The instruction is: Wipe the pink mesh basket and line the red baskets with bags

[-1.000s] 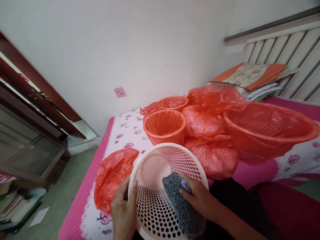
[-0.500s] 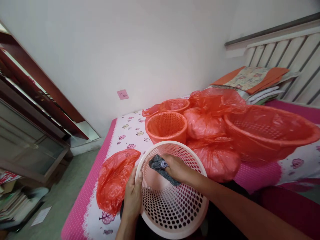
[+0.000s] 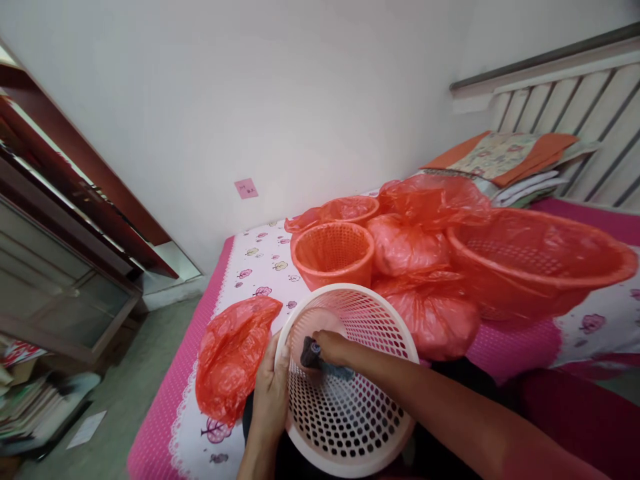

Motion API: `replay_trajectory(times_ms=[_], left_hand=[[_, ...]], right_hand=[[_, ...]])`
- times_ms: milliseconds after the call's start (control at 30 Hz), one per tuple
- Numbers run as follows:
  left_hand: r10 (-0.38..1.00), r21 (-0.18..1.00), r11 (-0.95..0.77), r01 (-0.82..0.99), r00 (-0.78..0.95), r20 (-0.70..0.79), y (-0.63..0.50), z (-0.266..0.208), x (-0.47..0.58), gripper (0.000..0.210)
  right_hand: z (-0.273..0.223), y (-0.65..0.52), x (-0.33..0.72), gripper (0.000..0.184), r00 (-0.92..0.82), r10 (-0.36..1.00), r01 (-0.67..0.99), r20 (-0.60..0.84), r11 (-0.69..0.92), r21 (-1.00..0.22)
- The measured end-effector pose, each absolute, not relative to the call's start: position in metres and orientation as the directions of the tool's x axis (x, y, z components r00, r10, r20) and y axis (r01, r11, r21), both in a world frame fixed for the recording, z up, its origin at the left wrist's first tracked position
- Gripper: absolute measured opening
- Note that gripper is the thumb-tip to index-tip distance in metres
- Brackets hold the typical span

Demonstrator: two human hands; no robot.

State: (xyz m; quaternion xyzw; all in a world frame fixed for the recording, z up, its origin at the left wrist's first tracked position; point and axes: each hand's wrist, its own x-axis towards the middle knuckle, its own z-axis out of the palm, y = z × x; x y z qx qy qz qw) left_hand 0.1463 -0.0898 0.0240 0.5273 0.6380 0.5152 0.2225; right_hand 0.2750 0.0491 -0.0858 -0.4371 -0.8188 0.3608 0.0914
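Observation:
A pale pink plastic basket (image 3: 350, 460) with perforated sides is tilted with its mouth toward me. My left hand (image 3: 270, 390) grips its left rim, thumb on the inside and fingers behind. Inside the basket, my right hand (image 3: 333, 348) is closed around a dark grey knitted cloth (image 3: 311, 353). Part of that cloth trails below the hand toward the basket wall; whether it touches the wall, I cannot tell. Left of the basket lies a crumpled red plastic bag (image 3: 233, 360). Just beyond its far rim stands a small orange-red basket (image 3: 333, 273).
Filled red plastic bags (image 3: 430, 317) and a large red basket (image 3: 540, 293) crowd the bed's right side. Folded textiles (image 3: 510, 157) are stacked near the radiator (image 3: 575, 120). The bed's pink edge (image 3: 173, 373) drops to the floor at left. A white wall (image 3: 300, 100) stands behind.
My right hand has moved down and slightly left inside the basket with the cloth. My left hand keeps its hold on the rim.

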Motion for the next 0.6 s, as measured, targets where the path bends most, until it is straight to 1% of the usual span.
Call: replay_trajectory(times_ms=[67,167,233,367,433,500,600], left_hand=[[0.906,0.891,-0.073,0.447,-0.343,0.247,-0.092,0.023,0.147,0.053],[0.918,0.895,-0.058,0.443,-0.329,0.222,-0.095,0.021,0.149,0.054],[0.926,0.899,-0.059,0.435,-0.313,0.212,-0.097,0.021,0.151,0.055],[0.936,0.907,-0.067,0.416,-0.289,0.201,-0.097,0.022,0.152,0.054],[0.935,0.907,-0.064,0.417,-0.291,0.2,-0.096,0.023,0.152,0.055],[0.931,0.903,-0.059,0.426,-0.303,0.204,-0.094,0.025,0.152,0.055],[0.926,0.899,-0.058,0.435,-0.312,0.21,-0.093,0.027,0.153,0.053]], right_hand=[[-0.098,0.042,0.273,0.052,-0.605,0.772,0.672,-0.194,0.364,-0.646],[-0.108,0.033,0.274,0.057,-0.61,0.763,0.687,-0.213,0.375,-0.623],[-0.108,0.031,0.276,0.059,-0.619,0.757,0.684,-0.21,0.388,-0.618],[-0.101,0.037,0.28,0.074,-0.669,0.725,0.635,-0.164,0.442,-0.633],[-0.096,0.04,0.281,0.073,-0.68,0.723,0.607,-0.126,0.458,-0.649],[-0.092,0.041,0.283,0.064,-0.677,0.729,0.594,-0.099,0.462,-0.659],[-0.092,0.04,0.285,0.057,-0.663,0.74,0.612,-0.108,0.453,-0.648]])
